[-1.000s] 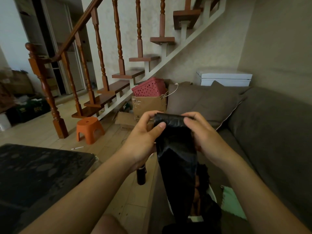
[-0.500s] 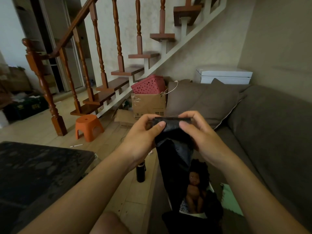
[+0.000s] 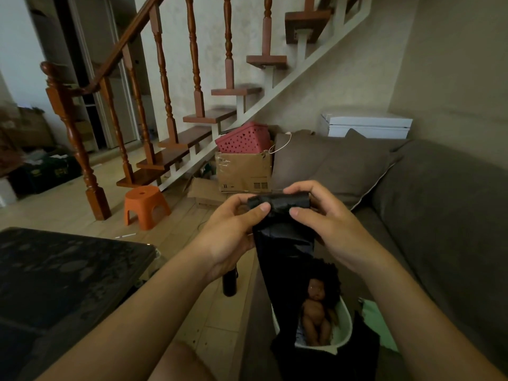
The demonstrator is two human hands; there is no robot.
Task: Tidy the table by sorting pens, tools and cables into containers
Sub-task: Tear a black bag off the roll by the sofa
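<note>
a: why do the left hand (image 3: pixel 231 229) and right hand (image 3: pixel 327 224) both pinch the black plastic bag (image 3: pixel 283 243) at its rolled top?
b: probably to work it open as a container; it hangs above the white basket (image 3: pixel 348 324) on the sofa (image 3: pixel 439 202).

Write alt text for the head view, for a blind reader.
The left hand and right hand pinch the top of a black bag, which hangs before a doll in a white bin, near a sofa and stairs.

I see floor (image 3: pixel 68 213): 1 orange stool (image 3: pixel 145 206), 1 cardboard box (image 3: pixel 243 171), 1 black bottle (image 3: pixel 229 284) | sofa (image 3: pixel 439 215): 1 white basket (image 3: pixel 347 323)
</note>
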